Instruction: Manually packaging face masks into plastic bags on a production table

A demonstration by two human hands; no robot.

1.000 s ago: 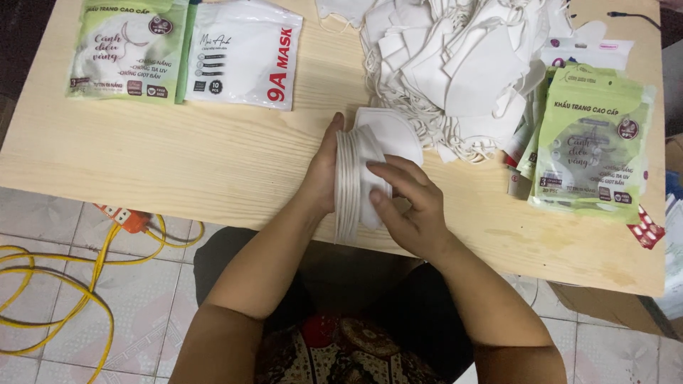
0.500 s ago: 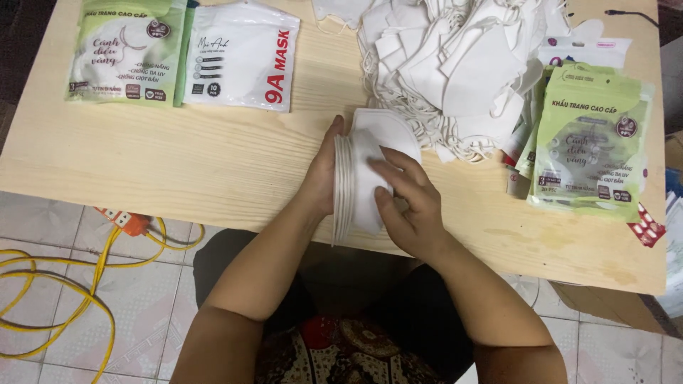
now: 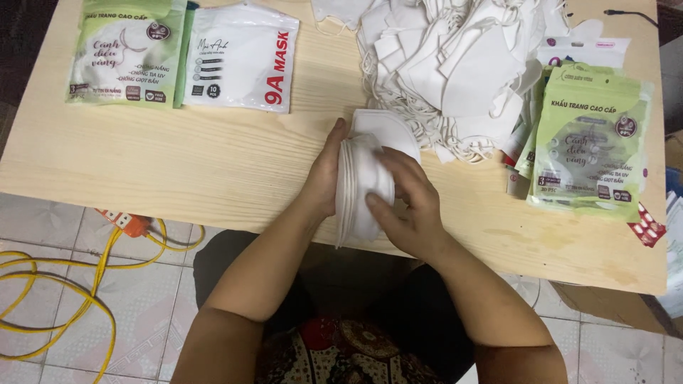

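The stack of folded white fabric face masks is sitting on edge near the front edge of the pale wooden table, and both hands are clamping it between them. Its long axis is running away from the person, from the table's near edge up toward the big loose heap of white masks, so the stack is lying just short of that heap, its far end almost brushing the trailing ear loops.

The left hand is pressing flat against the stack's left side, fingers stretched along the layered edges, thumb tip showing at the top. The right hand is curling over the right face, fingers bent and gripping the topmost mask. Neither hand is slack; the stack is squeezed between the two palms, and both are equally close, one on each flank.

Right of the heap, a pile of green printed mask pouches is lying flat. Far to the heap's left, a single green pouch and a white pouch with red lettering are lying side by side, well apart from the hands. Yellow cable is looping on the tiled floor below.
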